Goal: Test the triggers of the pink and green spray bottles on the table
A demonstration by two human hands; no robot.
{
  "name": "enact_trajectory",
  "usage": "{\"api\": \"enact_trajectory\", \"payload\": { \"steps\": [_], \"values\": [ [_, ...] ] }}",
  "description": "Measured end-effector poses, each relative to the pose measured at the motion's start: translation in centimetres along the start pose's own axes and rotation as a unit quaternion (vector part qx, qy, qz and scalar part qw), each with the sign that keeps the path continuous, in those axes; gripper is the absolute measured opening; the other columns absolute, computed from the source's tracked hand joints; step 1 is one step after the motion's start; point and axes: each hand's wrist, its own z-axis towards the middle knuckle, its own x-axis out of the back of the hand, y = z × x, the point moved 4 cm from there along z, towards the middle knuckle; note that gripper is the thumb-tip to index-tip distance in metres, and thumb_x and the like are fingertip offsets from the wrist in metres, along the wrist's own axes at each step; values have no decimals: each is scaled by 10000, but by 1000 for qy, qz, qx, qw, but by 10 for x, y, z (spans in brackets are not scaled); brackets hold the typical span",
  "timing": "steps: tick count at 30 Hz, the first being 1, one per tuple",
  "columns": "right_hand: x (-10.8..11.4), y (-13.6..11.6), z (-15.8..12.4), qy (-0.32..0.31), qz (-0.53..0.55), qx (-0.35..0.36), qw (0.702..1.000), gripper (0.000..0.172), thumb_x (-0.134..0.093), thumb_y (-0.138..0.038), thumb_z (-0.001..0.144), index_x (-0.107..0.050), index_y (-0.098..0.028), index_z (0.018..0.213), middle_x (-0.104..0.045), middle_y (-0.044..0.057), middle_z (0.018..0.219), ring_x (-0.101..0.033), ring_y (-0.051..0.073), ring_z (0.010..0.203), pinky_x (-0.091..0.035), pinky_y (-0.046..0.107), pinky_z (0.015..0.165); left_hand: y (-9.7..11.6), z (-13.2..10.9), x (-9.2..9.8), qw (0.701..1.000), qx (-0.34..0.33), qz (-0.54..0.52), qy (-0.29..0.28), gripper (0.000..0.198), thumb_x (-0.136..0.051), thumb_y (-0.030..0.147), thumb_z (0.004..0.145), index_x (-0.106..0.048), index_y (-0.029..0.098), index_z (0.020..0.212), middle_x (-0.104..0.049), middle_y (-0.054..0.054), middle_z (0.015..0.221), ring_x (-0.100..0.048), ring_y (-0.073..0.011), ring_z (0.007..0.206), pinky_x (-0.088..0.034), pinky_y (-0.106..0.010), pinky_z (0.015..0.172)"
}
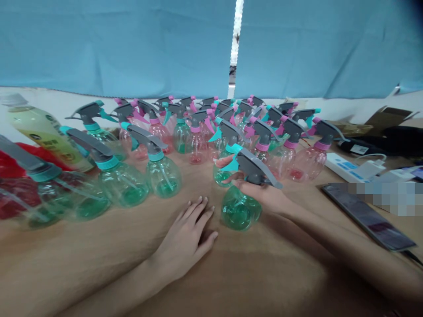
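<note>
My right hand (256, 189) is wrapped round the neck of a green spray bottle (238, 211) with a grey and turquoise trigger head. The bottle is low over the table or touching it; I cannot tell which. My left hand (190, 229) lies flat on the wooden table (148, 273), palm down, fingers stretched out, holding nothing. Another green spray bottle (222, 176) is partly hidden behind the right hand. To the left stand several more green bottles, the closest being a green spray bottle (164, 178) with a turquoise collar.
Pink spray bottles (310, 158) and green ones crowd the back of the table. A large pale bottle (42, 132) leans at the left beside something red (16, 193). At the right are a phone (368, 215), a white power strip (346, 167) and an open cardboard box (390, 116).
</note>
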Motion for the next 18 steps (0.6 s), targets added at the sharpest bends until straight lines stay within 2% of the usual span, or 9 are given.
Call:
{"api": "enact_trajectory", "payload": {
  "steps": [11, 15, 18],
  "values": [
    [1, 3, -1, 4, -1, 7, 1000, 422, -539, -124, 717, -614, -276, 1103, -690, 2, 866, -667, 185, 822, -510, 365, 804, -1, 0, -2, 1000, -1, -3, -1, 490, -421, 418, 970, -450, 119, 1358, -396, -148, 1468, -337, -284, 1364, -310, -486, 1093],
    [1, 7, 0, -7, 1, 25, 1000, 370, -539, -133, 762, -622, -284, 1090, -681, -12, 837, -647, 171, 844, -499, 364, 857, 0, 0, -1, 1000, -1, -3, -2, 491, -408, 421, 976, -451, 113, 1356, -401, -153, 1464, -339, -286, 1363, -315, -486, 1089],
    [2, 8, -1, 0, -3, 27, 1000, 316, -551, -139, 764, -638, -280, 1032, -677, -18, 852, -636, 163, 798, -502, 355, 837, 0, -1, -1, 1000, 1, -9, 3, 478, -412, 416, 971, -456, 129, 1351, -409, -143, 1461, -338, -284, 1364, -316, -483, 1089]
  ]
}}
